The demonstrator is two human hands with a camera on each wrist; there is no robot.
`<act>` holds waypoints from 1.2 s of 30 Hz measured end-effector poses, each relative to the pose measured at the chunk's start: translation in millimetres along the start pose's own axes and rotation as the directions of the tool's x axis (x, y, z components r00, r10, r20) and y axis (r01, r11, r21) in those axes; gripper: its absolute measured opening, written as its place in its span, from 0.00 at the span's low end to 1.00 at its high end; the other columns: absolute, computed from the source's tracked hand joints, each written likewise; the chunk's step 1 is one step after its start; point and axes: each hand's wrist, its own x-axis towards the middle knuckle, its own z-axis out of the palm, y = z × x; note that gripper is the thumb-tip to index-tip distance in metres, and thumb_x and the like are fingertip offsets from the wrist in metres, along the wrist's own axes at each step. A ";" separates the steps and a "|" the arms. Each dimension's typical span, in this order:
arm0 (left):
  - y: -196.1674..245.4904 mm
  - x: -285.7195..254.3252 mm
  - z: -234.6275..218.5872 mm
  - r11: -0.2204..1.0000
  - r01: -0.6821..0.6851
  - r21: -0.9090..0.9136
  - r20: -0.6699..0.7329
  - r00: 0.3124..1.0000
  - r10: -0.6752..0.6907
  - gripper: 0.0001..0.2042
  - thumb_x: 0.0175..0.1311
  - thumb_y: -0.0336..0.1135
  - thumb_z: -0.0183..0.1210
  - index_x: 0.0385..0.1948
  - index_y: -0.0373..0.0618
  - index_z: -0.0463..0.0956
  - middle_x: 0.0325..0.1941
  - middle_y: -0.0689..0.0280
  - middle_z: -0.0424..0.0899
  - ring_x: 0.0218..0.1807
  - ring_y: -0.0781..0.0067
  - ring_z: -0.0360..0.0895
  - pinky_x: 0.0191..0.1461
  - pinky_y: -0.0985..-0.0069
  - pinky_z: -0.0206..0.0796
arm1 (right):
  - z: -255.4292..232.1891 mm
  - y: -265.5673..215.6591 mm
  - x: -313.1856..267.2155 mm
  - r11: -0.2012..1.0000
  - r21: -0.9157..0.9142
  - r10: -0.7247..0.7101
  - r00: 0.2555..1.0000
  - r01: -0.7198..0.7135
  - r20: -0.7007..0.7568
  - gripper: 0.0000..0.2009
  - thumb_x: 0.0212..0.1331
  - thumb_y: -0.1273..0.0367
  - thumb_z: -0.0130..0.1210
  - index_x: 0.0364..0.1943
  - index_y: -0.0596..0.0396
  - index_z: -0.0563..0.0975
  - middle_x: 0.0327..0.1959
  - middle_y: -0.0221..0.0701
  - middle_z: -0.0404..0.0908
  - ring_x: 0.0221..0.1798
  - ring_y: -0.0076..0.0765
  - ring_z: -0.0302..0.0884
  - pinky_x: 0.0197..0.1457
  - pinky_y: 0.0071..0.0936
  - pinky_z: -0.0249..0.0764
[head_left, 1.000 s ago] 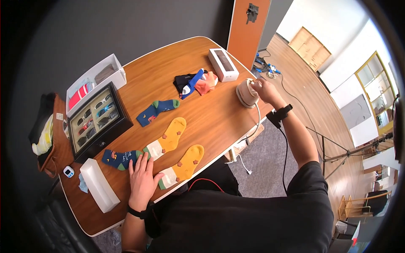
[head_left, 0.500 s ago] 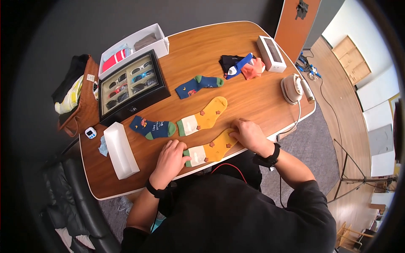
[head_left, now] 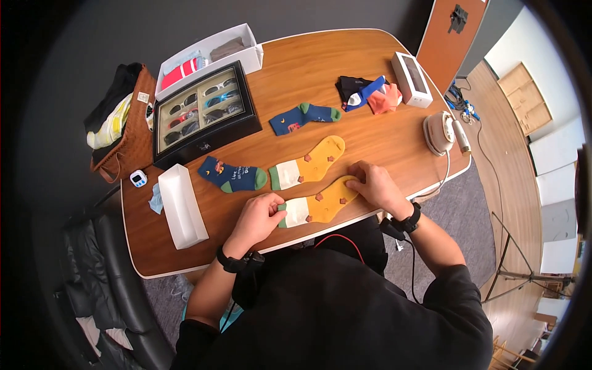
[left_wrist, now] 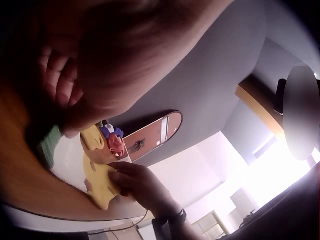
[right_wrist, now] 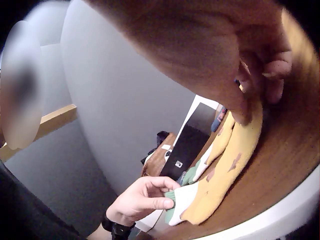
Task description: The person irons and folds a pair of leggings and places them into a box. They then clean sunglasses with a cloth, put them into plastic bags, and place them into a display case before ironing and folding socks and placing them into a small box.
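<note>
A yellow sock (head_left: 330, 206) with a cream band, green cuff and brown patches lies near the table's front edge. At its green cuff, my left hand (head_left: 256, 217) pinches the edge between thumb and fingers. The toe end is pinched by my right hand (head_left: 377, 187), whose thumb lies on the yellow knit in the right wrist view. The matching yellow sock (head_left: 320, 160) lies flat just behind. To its left is a navy sock (head_left: 231, 176) with green heel or toe; another navy sock (head_left: 302, 120) lies farther back.
A small iron (head_left: 439, 132) with a cord stands at the table's right end, near a white box (head_left: 412, 80) and bunched socks (head_left: 382, 98). On the left are a sunglasses case (head_left: 206, 148), an open white box (head_left: 183, 206), a basket (head_left: 132, 142) and a small timer (head_left: 139, 178).
My right hand has let go of the iron and come over to the near yellow sock's toe. My left hand, earlier flat on the table, now pinches the cuff. The head view has shifted.
</note>
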 end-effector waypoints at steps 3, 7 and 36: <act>-15.0 -0.1 5.9 0.994 0.040 -0.102 0.013 0.999 -0.039 0.10 0.67 0.27 0.69 0.45 0.36 0.79 0.29 0.60 0.86 0.32 0.71 0.84 0.39 0.71 0.74 | 11.0 -9.7 -13.5 0.966 -0.204 -0.226 0.910 0.162 -0.347 0.15 0.58 0.69 0.72 0.46 0.60 0.82 0.41 0.44 0.84 0.48 0.55 0.85 0.49 0.45 0.82; -30.5 0.9 12.9 0.927 0.087 -0.364 0.064 0.996 -0.069 0.11 0.72 0.26 0.65 0.52 0.36 0.78 0.33 0.63 0.88 0.36 0.79 0.84 0.40 0.77 0.73 | 17.9 -37.2 -36.3 0.880 -0.177 -0.462 0.880 0.441 -0.105 0.20 0.57 0.64 0.74 0.50 0.57 0.82 0.44 0.42 0.79 0.50 0.56 0.81 0.53 0.45 0.81; 14.5 4.0 8.9 0.526 0.196 -0.828 0.252 0.967 0.037 0.10 0.74 0.23 0.64 0.53 0.34 0.81 0.49 0.64 0.90 0.50 0.77 0.86 0.59 0.77 0.78 | 46.3 -59.1 -38.7 0.808 0.421 -0.400 0.908 0.413 -0.124 0.14 0.73 0.76 0.58 0.59 0.64 0.80 0.50 0.41 0.89 0.50 0.36 0.89 0.57 0.34 0.83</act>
